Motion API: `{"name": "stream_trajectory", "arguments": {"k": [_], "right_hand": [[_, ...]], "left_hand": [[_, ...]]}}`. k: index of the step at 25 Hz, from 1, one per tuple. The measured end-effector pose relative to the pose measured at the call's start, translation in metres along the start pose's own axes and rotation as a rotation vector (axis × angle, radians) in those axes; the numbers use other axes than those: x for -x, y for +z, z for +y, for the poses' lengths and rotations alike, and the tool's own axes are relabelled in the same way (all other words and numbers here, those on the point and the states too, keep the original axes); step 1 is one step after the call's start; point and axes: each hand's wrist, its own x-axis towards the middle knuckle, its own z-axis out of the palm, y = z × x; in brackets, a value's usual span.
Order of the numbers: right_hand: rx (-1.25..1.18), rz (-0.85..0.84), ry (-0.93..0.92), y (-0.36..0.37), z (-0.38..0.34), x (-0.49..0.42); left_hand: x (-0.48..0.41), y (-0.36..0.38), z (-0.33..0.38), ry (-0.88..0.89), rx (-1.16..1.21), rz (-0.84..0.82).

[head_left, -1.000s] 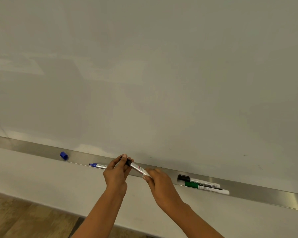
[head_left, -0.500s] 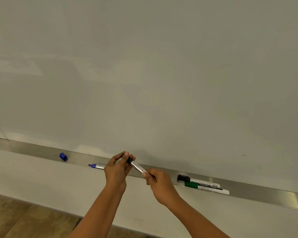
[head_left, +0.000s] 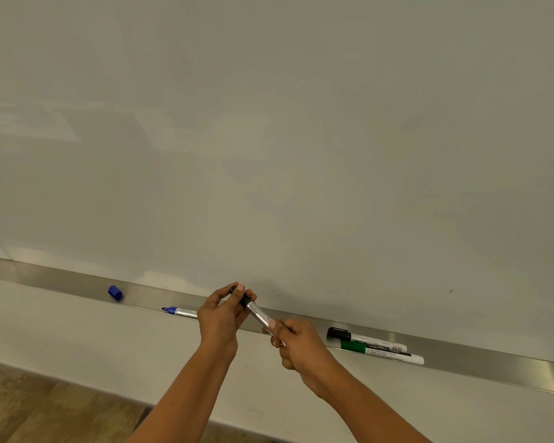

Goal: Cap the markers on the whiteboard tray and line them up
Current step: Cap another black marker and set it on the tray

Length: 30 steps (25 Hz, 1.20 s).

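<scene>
Fingers [head_left: 240, 287] of the left hand [head_left: 219, 321] pinch the black cap [head_left: 244, 301] at the silver marker's [head_left: 261, 316] tip, right hand [head_left: 301, 346] gripping its barrel just above the tray [head_left: 493, 362]. Looks like capping; next, press home and lay it down.

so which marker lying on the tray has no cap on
The silver-barrelled blue marker beside the left hand: its blue tip is bare, a loose blue cap lying further left. The black-capped marker and the green-capped marker on the right are closed.
</scene>
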Motion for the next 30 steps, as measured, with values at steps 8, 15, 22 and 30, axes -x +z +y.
{"name": "stream_trajectory", "arguments": {"k": [8, 15, 22, 30], "right_hand": [[-0.099, -0.033, 0.060, -0.004, 0.002, -0.003], [0.590, 0.207, -0.318, -0.018, 0.024, -0.029], [1.145, 0.365, -0.541, -0.035, 0.062, -0.046], [1.285, 0.402, -0.613, -0.031, 0.067, -0.045]], "left_hand": [[0.001, 0.002, -0.004, 0.008, -0.005, 0.004], [-0.013, -0.010, -0.002, -0.078, -0.220, -0.049], [-0.024, -0.045, -0.005, 0.071, -0.768, -0.004], [-0.053, -0.068, -0.007, 0.327, -1.425, -0.190]]}}
